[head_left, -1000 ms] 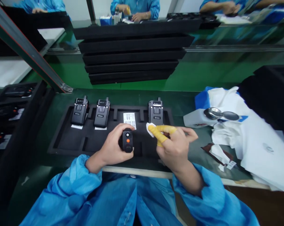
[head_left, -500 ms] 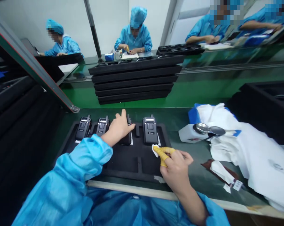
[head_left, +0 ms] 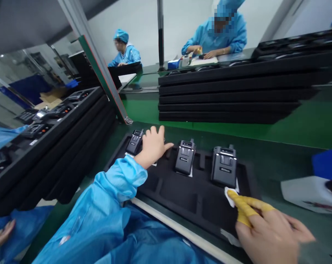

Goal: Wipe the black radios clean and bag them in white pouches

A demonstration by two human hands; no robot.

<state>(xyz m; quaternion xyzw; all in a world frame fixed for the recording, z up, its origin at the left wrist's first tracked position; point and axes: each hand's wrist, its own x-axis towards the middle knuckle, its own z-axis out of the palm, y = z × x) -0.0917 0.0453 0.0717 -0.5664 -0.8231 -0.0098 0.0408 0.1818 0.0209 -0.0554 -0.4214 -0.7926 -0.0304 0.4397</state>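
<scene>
"Pinching a white pad with the right-hand grip, tight between fingertips in yellow coverings!"

"And holding it where, exactly?"

"Just by the lower end of the rightmost radio, over the black tray. Touching the casing or just short of it? Impossible to tell from here."

"Over to the left-hand grip, then! Clamped on anything?"

"Hard to call! Stretched over the far row, between the leftmost radio and the middle radio, with a wide gap between thumb and fingers. Too well covered underneath to tell loose from closed."

"And in plain sight?"

"Count three radios in that far row, all with clips upward, and spot the middle radio just beside the left thumb. Find the black tray on the green tabletop, with a white container off to the right."
</scene>
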